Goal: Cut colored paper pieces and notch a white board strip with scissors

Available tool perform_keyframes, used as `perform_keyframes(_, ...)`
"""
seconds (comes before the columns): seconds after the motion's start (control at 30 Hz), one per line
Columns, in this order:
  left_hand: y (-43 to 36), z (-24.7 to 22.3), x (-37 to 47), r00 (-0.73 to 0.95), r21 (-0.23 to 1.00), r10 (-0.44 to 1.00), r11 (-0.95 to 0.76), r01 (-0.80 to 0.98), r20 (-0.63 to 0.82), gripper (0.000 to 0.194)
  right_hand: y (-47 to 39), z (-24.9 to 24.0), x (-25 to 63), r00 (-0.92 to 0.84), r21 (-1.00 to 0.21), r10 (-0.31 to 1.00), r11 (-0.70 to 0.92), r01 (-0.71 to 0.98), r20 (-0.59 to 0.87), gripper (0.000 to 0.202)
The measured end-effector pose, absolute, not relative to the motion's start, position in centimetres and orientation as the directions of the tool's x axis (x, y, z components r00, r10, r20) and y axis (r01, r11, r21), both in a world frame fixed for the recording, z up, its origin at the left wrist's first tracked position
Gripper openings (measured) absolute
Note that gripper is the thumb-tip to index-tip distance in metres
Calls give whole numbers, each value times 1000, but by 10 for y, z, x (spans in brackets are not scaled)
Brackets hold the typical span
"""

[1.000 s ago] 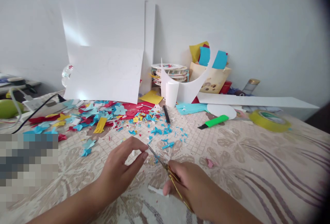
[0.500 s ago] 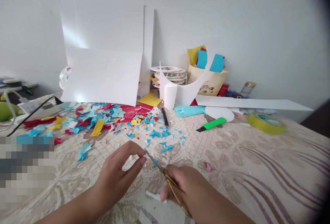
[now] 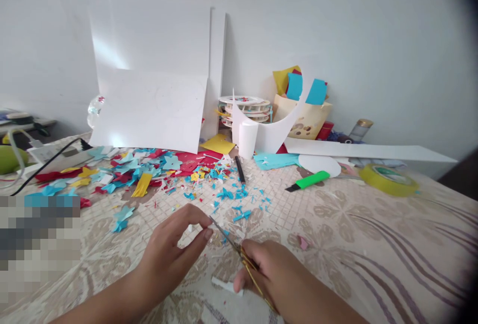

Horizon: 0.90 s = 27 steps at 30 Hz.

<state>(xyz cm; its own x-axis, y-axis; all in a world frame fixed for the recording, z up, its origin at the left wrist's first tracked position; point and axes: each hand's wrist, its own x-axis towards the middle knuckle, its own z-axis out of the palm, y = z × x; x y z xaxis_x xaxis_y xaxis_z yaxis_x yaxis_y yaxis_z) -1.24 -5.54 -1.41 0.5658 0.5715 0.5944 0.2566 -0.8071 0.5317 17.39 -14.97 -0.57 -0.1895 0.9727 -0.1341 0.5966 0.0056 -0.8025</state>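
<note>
My right hand (image 3: 271, 269) is wrapped round the gold handles of a pair of scissors (image 3: 228, 238). The blades look nearly closed and reach up and left to the fingertips of my left hand (image 3: 175, 249). There, finger and thumb pinch a small bit of white paper (image 3: 212, 226), mostly hidden by the fingertips. A white paper strip (image 3: 227, 285) lies on the tablecloth below my right thumb. Just beyond the hands are blue paper scraps (image 3: 242, 215) and a pile of cut paper flowers (image 3: 130, 169).
A green utility knife (image 3: 311, 180), a black pen-like stick (image 3: 239, 169) and a roll of yellow tape (image 3: 390, 180) lie farther back. White boards (image 3: 149, 110) lean on the wall. A paper-filled container (image 3: 304, 120) stands right of centre. A power strip (image 3: 56, 157) with cables sits at left.
The view has shifted very slightly. Both hands, the scissors and the white paper bit keep nearly the same positions.
</note>
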Motion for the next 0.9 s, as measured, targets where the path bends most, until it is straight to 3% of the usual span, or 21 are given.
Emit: perform_keyframes(0.9,-57,-17,-13,578,616,577,-772,156,577,15,-149,-3,170,-192,-782,976,39,621,-103,17)
